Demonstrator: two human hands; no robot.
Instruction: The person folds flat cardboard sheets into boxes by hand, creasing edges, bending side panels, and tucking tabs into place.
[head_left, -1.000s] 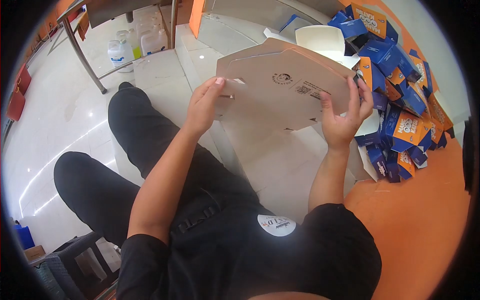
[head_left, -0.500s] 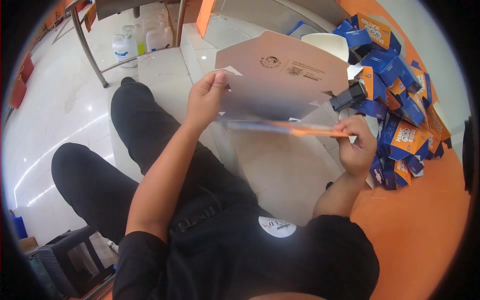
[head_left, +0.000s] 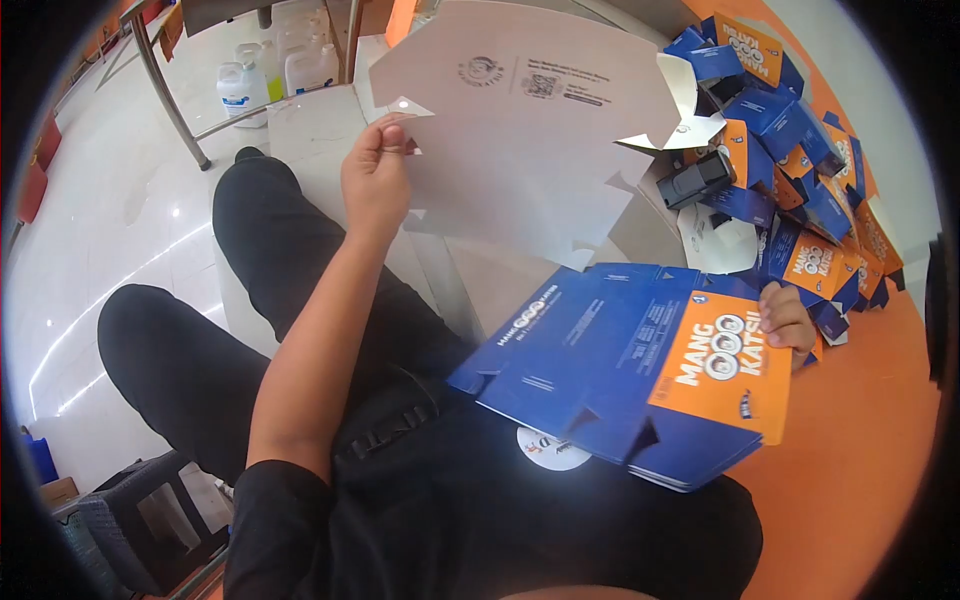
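L hand [head_left: 380, 175] pinches pale sheet [head_left: 510, 120]; R hand [head_left: 787, 322] grips blue-orange cartons [head_left: 620, 370] at edge.

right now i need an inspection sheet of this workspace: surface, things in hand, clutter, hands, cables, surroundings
surface: pale tiled ledge, partly hidden
things in hand: pale-faced flat carton; blue and orange flat carton, logo up
clutter: heap of blue and orange boxes; black object beside it, use unclear
hands: left hand grips the pale-faced one, right hand the blue and orange one
cables: nothing seen
surroundings: jugs by a metal table leg
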